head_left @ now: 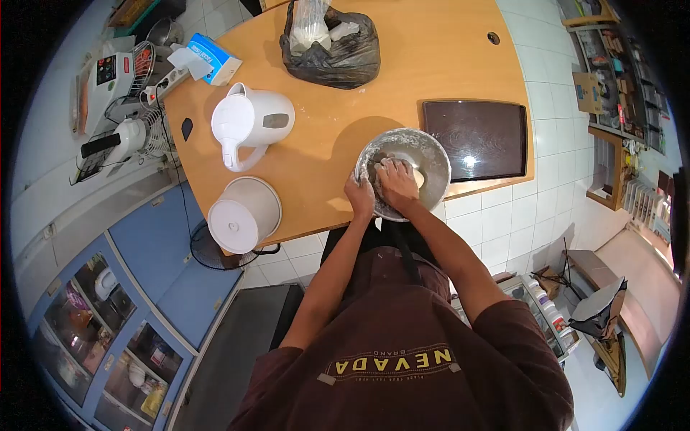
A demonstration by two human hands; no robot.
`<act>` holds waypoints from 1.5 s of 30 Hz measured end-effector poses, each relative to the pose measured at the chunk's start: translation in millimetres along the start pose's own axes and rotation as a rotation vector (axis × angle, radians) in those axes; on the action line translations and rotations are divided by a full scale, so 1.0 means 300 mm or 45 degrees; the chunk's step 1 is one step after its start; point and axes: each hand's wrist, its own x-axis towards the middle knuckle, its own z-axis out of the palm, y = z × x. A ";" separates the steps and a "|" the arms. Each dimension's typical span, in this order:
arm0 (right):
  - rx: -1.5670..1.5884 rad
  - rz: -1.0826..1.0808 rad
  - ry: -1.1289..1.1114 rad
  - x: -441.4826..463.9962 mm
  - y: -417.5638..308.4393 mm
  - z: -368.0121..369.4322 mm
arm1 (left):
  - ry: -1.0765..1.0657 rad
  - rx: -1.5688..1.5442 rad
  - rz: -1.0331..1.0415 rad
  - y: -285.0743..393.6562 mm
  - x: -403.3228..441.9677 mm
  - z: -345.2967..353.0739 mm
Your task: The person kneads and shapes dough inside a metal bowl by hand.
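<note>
A steel mixing bowl point(440, 154) stands at the table's front edge, its inner wall smeared with white flour. My left hand point(359, 195) grips the bowl's rim on the left side, fingers closed and dusted with flour. Inside the bowl my right hand point(397, 183) presses on a pale lump of dough point(418, 179), fingers bent over it. Most of the dough is hidden beneath that hand; only its right side shows.
Right of the bowl lies a dark baking tray point(474, 133). A white electric kettle point(248, 118) and a white lidded container point(244, 214) stand on the left. Behind are a black plastic bag point(352, 61), a clear bag of white powder point(310, 32) and a tissue box point(215, 61).
</note>
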 end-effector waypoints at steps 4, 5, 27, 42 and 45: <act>0.013 0.168 -0.110 0.052 -0.033 -0.025 | 0.005 0.024 0.124 -0.048 0.004 -0.002; 0.016 0.230 -0.158 0.071 -0.039 -0.043 | 0.002 0.046 0.138 -0.028 0.001 -0.007; 0.048 0.909 0.399 0.140 -0.076 -0.012 | 0.094 0.027 0.117 -0.045 -0.025 0.002; 0.063 0.724 0.027 0.166 -0.016 -0.024 | 0.022 0.008 0.073 0.057 -0.008 -0.011; 0.031 0.791 0.069 0.181 -0.019 -0.009 | 0.021 -0.060 0.006 0.049 -0.013 -0.004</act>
